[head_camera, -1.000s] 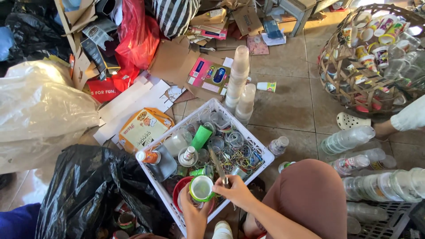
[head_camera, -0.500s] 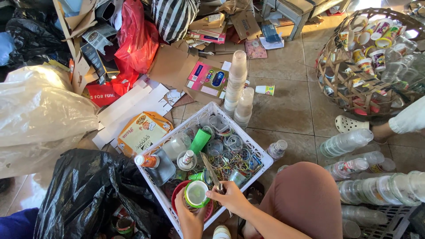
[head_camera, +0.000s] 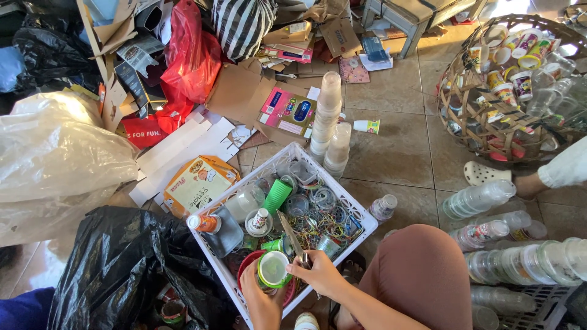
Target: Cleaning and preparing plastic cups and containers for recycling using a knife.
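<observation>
Head view, looking down. Left hand (head_camera: 262,299) at 6 o'clock of frame, fingers wrapped around a small round green-rimmed plastic cup (head_camera: 273,269), its mouth facing up; the grip is closed on the cup wall. Right hand (head_camera: 321,274) just beside it at 3 o'clock of the cup, fingers closed around the handle of a knife (head_camera: 291,235); the thin, flat metal blade points toward 11 o'clock over the crate.

The cup sits over the near corner of a white plastic lattice crate (head_camera: 351,208), above a red round plastic bowl (head_camera: 246,264). Crate contents: clear, crumpled cup lids, tangled multicoloured wire-like strips, a green ribbed tube (head_camera: 277,195), an orange-capped bottle (head_camera: 204,223).

At 12 o'clock of the crate: two stacks of translucent plastic cups (head_camera: 328,116), standing on the tiled floor (head_camera: 397,153). At 9 o'clock: glossy black plastic bag (head_camera: 116,269), wrinkled; farther out a cloudy clear bag (head_camera: 55,159). At 2 o'clock: woven open-weave basket (head_camera: 471,116) filled with printed cups. At 3–4 o'clock: clear cup stacks lying on their sides (head_camera: 480,198). Flattened cardboard (head_camera: 235,91) at 11 o'clock.
</observation>
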